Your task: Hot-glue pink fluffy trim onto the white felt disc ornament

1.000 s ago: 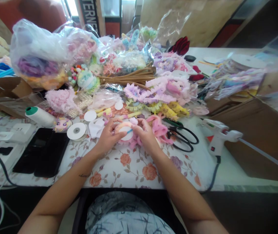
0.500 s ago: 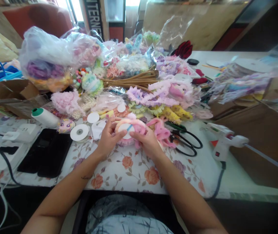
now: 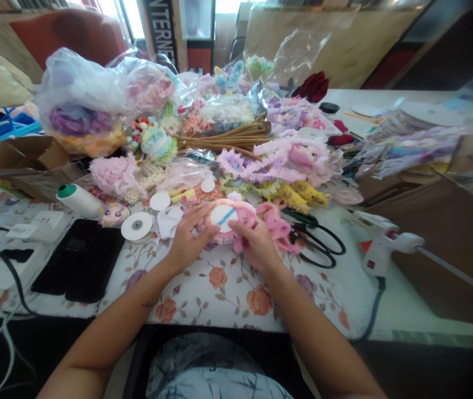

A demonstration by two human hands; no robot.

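Observation:
Between my hands is a round pink plush piece (image 3: 242,210), with a white disc (image 3: 223,219) facing up and a blue strip (image 3: 228,216) across the disc. My right hand (image 3: 257,238) grips its right side, thumb on the disc's lower edge. Along the left side lies my left hand (image 3: 190,233), fingers curled at the plush and thumb by the disc; its fingertips are partly hidden. Loose pink fuzzy trim (image 3: 276,224) lies just right of the piece. Black-handled scissors (image 3: 319,244) rest beyond that trim.
A ribbon spool (image 3: 137,226), a thread cone (image 3: 79,200) and black phones (image 3: 79,260) lie to the left. On the right are a glue gun (image 3: 380,241) with its cord and a cardboard box (image 3: 440,244). Bagged trims and brown stems (image 3: 224,138) pile up behind.
The pink plush piece has shifted slightly right and turned a little. My left fingers have moved along its left edge and lie flatter. The view has moved slightly.

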